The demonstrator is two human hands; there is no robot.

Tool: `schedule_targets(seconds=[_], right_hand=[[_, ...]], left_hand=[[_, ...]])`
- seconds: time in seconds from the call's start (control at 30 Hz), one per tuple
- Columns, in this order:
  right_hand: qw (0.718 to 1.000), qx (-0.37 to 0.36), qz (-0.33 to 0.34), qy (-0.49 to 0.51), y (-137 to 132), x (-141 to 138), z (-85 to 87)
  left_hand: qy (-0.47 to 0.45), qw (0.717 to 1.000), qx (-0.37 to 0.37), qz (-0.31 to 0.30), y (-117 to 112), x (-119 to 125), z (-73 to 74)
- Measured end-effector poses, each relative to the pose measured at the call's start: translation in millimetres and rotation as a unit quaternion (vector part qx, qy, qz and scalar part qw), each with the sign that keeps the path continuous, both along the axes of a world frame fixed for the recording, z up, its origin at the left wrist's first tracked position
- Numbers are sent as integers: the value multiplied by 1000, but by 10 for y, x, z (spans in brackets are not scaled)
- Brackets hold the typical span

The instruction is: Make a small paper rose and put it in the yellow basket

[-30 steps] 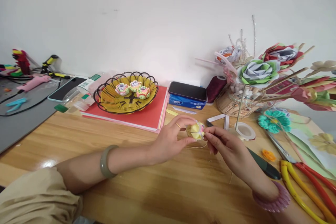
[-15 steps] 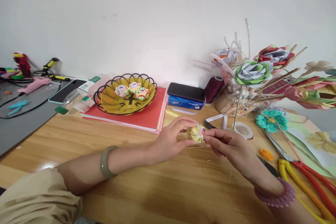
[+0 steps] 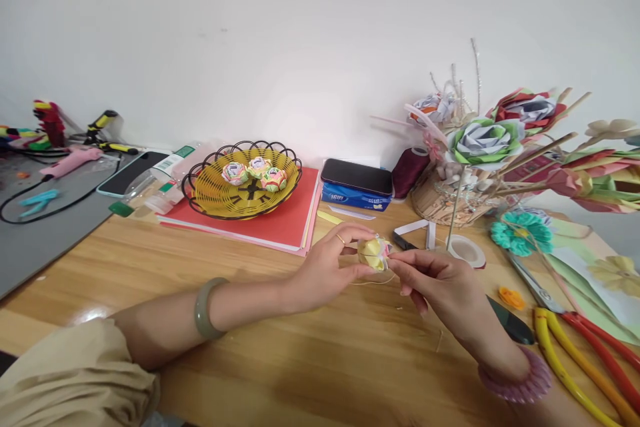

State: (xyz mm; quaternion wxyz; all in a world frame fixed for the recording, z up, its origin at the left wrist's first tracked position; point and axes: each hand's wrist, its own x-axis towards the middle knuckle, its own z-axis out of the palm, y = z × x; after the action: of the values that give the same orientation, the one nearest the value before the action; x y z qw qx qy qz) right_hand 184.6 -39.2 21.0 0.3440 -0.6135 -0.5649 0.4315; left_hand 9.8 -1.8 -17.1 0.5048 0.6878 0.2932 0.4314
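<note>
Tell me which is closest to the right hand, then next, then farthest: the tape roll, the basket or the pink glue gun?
From the right hand, pinching the flower:
1. Tape roll, just behind it, slightly right.
2. Basket, farther back on the left.
3. Glue gun, far left, on the grey mat.

A small folded paper flower [image 3: 374,253], pale yellow with pink-and-white edging, is being held tipped sideways just above the surface [image 3: 300,353], front-right of the yellow basket [image 3: 213,197], trailing a thin thread.
</note>
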Motion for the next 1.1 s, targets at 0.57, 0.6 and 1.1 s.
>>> schedule_targets(seconds=[0.57, 0.6, 1.1], right_hand=[[921, 335, 6, -199, -77, -85, -119], [947, 288, 7, -139, -69, -79, -97], [981, 155, 72, -94, -26, -29, 18]], left_hand=[[2, 999, 18, 44, -39, 17, 28], [-2, 999, 20, 47, -38, 14, 25], [-6, 997, 68, 24, -12, -22, -3]])
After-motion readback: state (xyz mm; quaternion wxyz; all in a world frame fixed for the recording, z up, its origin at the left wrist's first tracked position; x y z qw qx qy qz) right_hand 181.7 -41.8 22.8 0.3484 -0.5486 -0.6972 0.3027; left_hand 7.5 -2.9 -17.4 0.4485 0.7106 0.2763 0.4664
